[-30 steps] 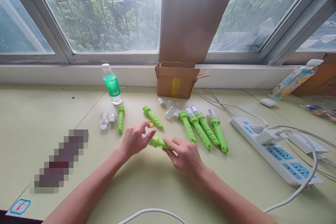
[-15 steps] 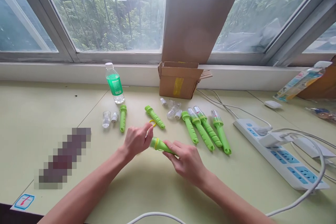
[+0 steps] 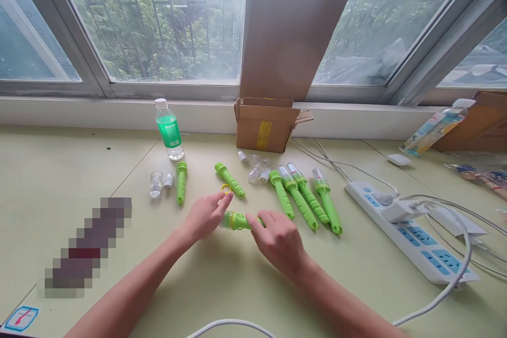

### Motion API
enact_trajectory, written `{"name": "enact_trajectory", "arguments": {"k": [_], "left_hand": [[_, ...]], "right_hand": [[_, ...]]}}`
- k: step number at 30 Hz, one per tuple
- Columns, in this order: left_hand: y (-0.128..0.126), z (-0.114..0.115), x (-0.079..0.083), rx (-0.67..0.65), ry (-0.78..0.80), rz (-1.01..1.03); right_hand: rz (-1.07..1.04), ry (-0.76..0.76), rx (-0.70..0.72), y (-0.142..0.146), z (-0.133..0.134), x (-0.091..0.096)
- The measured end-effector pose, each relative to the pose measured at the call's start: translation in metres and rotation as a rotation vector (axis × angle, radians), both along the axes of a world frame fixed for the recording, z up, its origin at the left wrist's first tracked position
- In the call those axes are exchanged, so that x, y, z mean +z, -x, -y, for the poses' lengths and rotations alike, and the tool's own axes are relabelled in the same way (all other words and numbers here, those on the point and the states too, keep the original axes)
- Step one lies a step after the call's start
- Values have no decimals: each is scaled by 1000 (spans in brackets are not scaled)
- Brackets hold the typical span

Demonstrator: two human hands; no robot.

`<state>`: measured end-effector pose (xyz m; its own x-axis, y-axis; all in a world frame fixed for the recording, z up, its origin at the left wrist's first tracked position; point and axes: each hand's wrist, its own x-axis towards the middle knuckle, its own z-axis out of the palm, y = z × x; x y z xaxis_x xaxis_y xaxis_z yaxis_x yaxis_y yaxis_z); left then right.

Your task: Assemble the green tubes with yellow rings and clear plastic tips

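Note:
Between my hands, a green light stick (image 3: 240, 221) with a clear cap lies nearly level, just above the table. My left hand (image 3: 205, 215) is closed around its capped left end, hiding most of the clear plastic. My right hand (image 3: 277, 235) grips the green handle, the fingers wrapped over it. A yellow ring (image 3: 226, 188) lies just beyond my left fingers, beside a loose green handle (image 3: 230, 180). Another green handle (image 3: 181, 183) sits farther left with a clear cap (image 3: 156, 184) and a small white-and-clear piece (image 3: 168, 181).
Several green sticks (image 3: 304, 198), most with clear caps, lie right of centre, near loose clear parts (image 3: 258, 169). Behind stand a cardboard box (image 3: 264, 129) and a green-labelled bottle (image 3: 169, 132). A power strip (image 3: 412, 237) with white cables occupies the right. A pixelated patch covers something at left.
The light stick has turned from slanting to nearly level, and more of its clear cap shows by my left fingers. The whole view has shifted slightly.

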<state>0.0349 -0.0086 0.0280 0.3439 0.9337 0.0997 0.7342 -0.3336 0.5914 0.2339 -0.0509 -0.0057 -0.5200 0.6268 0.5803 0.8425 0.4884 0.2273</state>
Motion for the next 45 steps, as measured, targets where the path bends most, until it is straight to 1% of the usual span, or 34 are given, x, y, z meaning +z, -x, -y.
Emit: {"name": "enact_trajectory", "arguments": {"k": [2,4,6,7,8,10,11,12,13,14,15,16,18,19,20,21,22,23,25,28,30,31,33,34,35,36,37,38,40,41,42,43,44,45], "left_hand": [[-2,0,-3,31,-177,-110],[-2,0,-7,26,-340,-209],[-1,1,-10,-23,-500,-248],[1,1,-11,-69,-591,-244],[2,2,-12,-129,-689,-231],[3,4,-11,-243,-860,-201],[2,5,-11,-268,-899,-192],[0,6,-10,-257,-894,-186],[-2,7,-9,-206,-829,-185],[-4,7,-7,-132,-717,-175],[-6,7,-6,-58,-567,-162],[-7,6,-5,-21,-396,-143],[-8,5,-4,-20,-50,-92],[-8,4,-4,-32,64,-75],[-8,3,-4,-33,114,-71],[-8,3,-4,-19,93,-87],[-8,2,-5,5,12,-124],[-8,2,-6,25,-96,-176],[-9,1,-8,28,-307,-293],[-7,-1,-11,-64,-547,-376],[-5,-1,-13,-164,-711,-353],[-4,-1,-13,-217,-787,-330],[-4,-1,-12,-272,-878,-293],[-5,-1,-11,-255,-871,-284],[-7,-1,-9,-200,-815,-283],[-8,-1,-8,-116,-720,-279],[-9,-1,-6,-46,-592,-269],[-10,-1,-5,-19,-449,-242],[-10,-2,-3,-37,-165,-161],[-9,-2,-3,-52,-65,-130],[-8,-2,-3,-56,-17,-111],[-7,-2,-4,-47,-24,-111],[-7,-2,-5,-28,-73,-134],[-7,-2,-6,-13,-143,-174]], "right_hand": [[26,127,-84,5,2,2],[16,284,-150,9,4,5],[-39,451,-192,10,7,9],[-81,544,-192,9,8,11],[-126,639,-176,7,8,13],[-204,855,-21,3,9,15],[-219,937,66,1,8,15],[-222,956,95,-1,7,15],[-217,911,64,-3,6,13],[-206,800,-18,-3,4,12],[-170,664,-94,-3,3,10],[-115,519,-135,-2,1,8],[8,238,-121,1,-2,6],[54,128,-101,2,-3,6],[82,50,-89,4,-3,6],[93,14,-93,5,-4,6],[89,26,-108,7,-4,6],[73,80,-129,8,-3,7],[8,264,-173,9,-1,8],[-135,563,-199,9,3,12],[-227,736,-143,7,5,15],[-260,820,-88,5,6,16],[-286,931,13,3,5,16],[-280,927,20,3,4,16],[-263,872,-11,2,3,14],[-234,774,-64,2,1,12],[-192,643,-119,2,-1,10],[-140,496,-159,3,-3,9],[-21,215,-155,5,-7,6],[31,101,-131,6,-8,5],[67,13,-114,7,-9,5],[86,-39,-112,8,-10,6],[91,-50,-124,9,-10,6],[86,-23,-144,10,-9,7]]}}
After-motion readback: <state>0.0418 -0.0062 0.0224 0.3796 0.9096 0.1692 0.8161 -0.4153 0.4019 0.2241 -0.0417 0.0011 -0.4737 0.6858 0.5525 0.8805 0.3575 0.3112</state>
